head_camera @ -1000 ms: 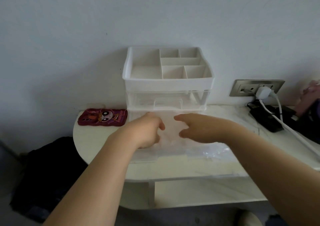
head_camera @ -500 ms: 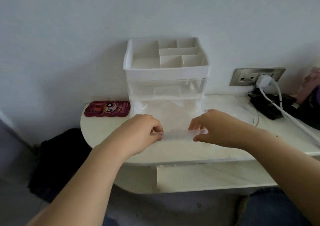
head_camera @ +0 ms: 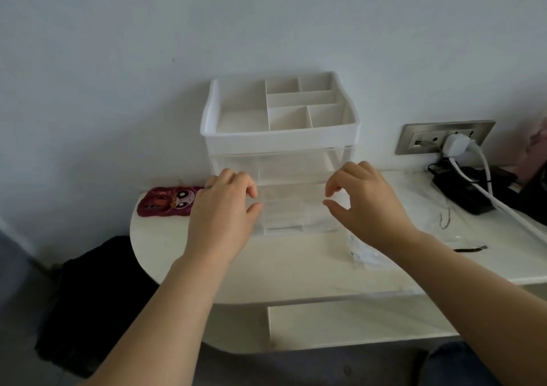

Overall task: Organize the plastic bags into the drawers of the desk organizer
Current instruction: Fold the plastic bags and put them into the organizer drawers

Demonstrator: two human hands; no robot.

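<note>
A white desk organizer with a divided top tray stands on the white table against the wall. Its lower clear drawer is pulled out toward me, and folded clear plastic seems to lie inside it. My left hand hovers at the drawer's left side and my right hand at its right side. On both hands the thumb and fingers are apart and loosely curled, with nothing visibly pinched. Another clear plastic bag lies flat on the table under my right wrist.
A red cartoon phone case lies left of the organizer. At the right are a wall socket with a white plug and cable, a black charger and a thin black strip. A black bag sits on the floor.
Half a second ago both hands pinched a folded clear bag stretched between them near the table's front. Now they have moved forward over the open drawer and their fingers have spread apart.
</note>
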